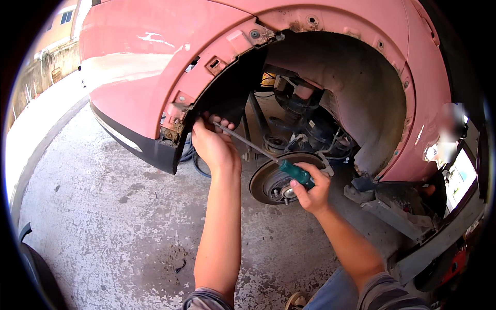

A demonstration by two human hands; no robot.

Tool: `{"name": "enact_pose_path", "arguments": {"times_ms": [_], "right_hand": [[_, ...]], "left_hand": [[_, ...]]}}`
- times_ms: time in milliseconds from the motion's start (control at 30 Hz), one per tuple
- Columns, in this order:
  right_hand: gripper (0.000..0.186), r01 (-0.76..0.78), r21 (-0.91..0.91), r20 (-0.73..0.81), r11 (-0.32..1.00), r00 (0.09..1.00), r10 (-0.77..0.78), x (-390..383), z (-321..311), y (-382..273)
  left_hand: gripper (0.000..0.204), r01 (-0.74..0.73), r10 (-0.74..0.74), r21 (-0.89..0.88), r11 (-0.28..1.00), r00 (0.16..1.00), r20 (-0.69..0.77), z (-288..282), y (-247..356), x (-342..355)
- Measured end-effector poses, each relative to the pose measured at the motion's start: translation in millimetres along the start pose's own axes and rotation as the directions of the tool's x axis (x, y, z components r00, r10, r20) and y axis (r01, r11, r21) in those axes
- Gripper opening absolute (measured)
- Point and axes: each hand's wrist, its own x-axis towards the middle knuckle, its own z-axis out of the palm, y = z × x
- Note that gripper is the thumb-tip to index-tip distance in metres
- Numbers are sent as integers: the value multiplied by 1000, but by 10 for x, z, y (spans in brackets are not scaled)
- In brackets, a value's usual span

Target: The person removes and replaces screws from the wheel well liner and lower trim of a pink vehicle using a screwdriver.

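My right hand [312,188] is wrapped around the green handle of a screwdriver [295,172]. Its long metal shaft slants up and left in front of the open wheel well, and its tip ends at the fingers of my left hand [214,147]. That hand is raised palm up at the lower front edge of the pink fender [175,103], against the dark wheel arch liner [227,85]. Its fingers are curled, and what they grip is hidden. Bare metal, clip holes and a dirty, broken-looking corner show along the fender's edge.
Behind the screwdriver sits a brake disc [266,181] with bare wheel studs. Suspension parts [305,111] fill the wheel well. A jack-like metal piece [385,206] stands at the right. A dark cable [199,165] hangs below the bumper [155,152], and a tyre-like black thing [41,274] lies lower left.
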Motion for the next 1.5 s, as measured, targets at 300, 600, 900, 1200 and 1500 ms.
{"name": "enact_pose_path", "arguments": {"times_ms": [300,600,900,1200,1500], "right_hand": [[37,-96,367,103,925,993,62,573,-370,181],[36,-281,692,291,665,952,99,596,-661,511],[36,-168,891,199,422,979,-31,523,-314,690],[33,-185,924,248,334,957,-154,547,-92,913],[31,-260,942,304,211,929,-213,510,21,839]], "left_hand": [[39,41,-155,287,957,910,386,220,35,-258],[32,-390,-79,603,696,793,604,898,19,-370],[36,-580,-6,760,292,794,608,1110,-110,-447],[32,-590,-16,777,219,794,608,860,-125,-430],[31,-621,33,772,137,782,623,785,2,-459]]}}
